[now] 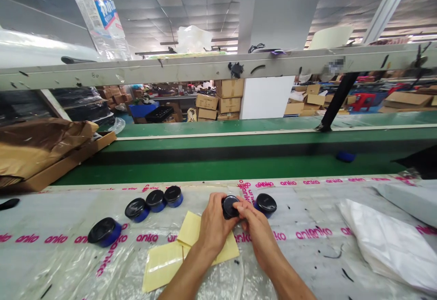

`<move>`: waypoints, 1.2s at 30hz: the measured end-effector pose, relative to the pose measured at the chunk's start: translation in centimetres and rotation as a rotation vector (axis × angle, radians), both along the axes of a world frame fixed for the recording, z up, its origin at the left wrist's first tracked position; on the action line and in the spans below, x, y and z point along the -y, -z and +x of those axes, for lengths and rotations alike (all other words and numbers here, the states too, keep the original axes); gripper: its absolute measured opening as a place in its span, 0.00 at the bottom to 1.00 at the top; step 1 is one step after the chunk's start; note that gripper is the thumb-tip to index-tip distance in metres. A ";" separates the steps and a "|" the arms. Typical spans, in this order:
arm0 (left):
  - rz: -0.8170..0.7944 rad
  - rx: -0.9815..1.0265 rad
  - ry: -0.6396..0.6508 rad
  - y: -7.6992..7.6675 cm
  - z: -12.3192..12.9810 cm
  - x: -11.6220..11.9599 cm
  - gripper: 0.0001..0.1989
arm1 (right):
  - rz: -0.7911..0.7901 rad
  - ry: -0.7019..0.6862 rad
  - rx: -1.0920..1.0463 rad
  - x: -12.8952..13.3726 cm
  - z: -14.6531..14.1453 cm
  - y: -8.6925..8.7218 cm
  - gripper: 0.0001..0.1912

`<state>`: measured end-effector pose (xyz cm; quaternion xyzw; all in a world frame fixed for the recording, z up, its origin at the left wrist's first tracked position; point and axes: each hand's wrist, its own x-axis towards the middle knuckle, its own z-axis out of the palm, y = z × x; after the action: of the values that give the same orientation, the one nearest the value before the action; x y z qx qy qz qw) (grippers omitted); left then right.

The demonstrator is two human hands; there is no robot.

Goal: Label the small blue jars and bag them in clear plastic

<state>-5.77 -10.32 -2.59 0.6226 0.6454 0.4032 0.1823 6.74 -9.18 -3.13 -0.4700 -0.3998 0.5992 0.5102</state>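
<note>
My left hand (215,220) is wrapped round a round black container (231,203), with its dark top facing up. On the near right rim of that container, the fingers of my right hand (254,220) are pinched together; whether they hold anything small I cannot make out. Just right of my hands sits another round container (266,204), black on top and blue below. Yellow paper sheets (164,263) lie under and beside my left wrist. Three black-and-blue containers (156,200) stand in a row to the left, and a larger-looking one (104,232) is nearer me.
Plastic film with pink print (293,263) covers the worktop. Behind it runs a green conveyor belt (211,168) carrying a blue item (346,156). A cardboard tray (68,159) is at left, a white bag (385,245) at right. A rail (191,67) crosses above, with a plastic bottle (102,22).
</note>
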 end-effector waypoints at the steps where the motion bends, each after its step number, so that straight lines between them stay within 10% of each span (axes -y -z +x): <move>1: -0.001 -0.003 0.002 0.0 0.0 0.0 0.22 | -0.001 0.001 0.003 0.0 0.0 0.0 0.18; 36: 0.006 -0.013 0.034 0.5 -0.5 0.1 0.20 | 0.127 -0.003 0.088 -0.8 -0.3 1.5 0.12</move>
<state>-6.23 -10.44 -3.06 0.6367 0.6347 0.3979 0.1829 6.40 -8.43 -4.64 -0.4619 -0.4597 0.5519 0.5202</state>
